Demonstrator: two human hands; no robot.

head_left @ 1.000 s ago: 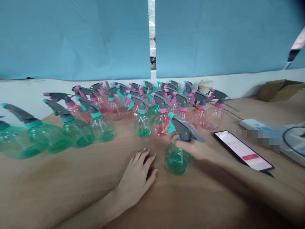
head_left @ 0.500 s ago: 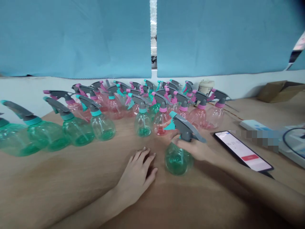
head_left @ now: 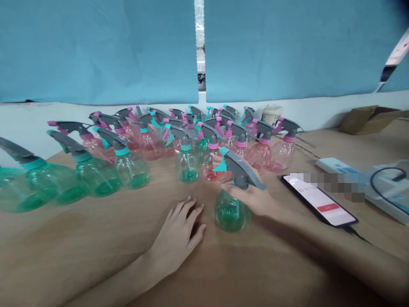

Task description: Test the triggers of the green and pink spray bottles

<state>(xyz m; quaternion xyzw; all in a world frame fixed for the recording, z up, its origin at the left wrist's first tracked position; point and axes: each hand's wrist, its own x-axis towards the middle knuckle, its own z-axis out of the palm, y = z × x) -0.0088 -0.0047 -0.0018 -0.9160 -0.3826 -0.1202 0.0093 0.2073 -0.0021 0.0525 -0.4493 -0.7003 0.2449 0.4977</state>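
Observation:
My right hand (head_left: 252,197) grips the neck of a green spray bottle (head_left: 230,213) with a grey trigger head and teal nozzle, standing upright on the wooden table (head_left: 96,247). My left hand (head_left: 179,232) lies flat on the table just left of that bottle, fingers spread and holding nothing. Behind them stand several pink spray bottles (head_left: 262,151) and green spray bottles (head_left: 129,166) in a loose crowd.
A phone (head_left: 319,204) with a lit screen lies right of the held bottle, a cable at its lower end. A paper cup (head_left: 271,114) stands behind the bottles. A white device (head_left: 388,194) with a dark cable and a cardboard box (head_left: 367,119) sit far right. Blue curtains hang behind.
The view has shifted slightly, so everything sits a little further left. Both hands and the held bottle stay in the same pose.

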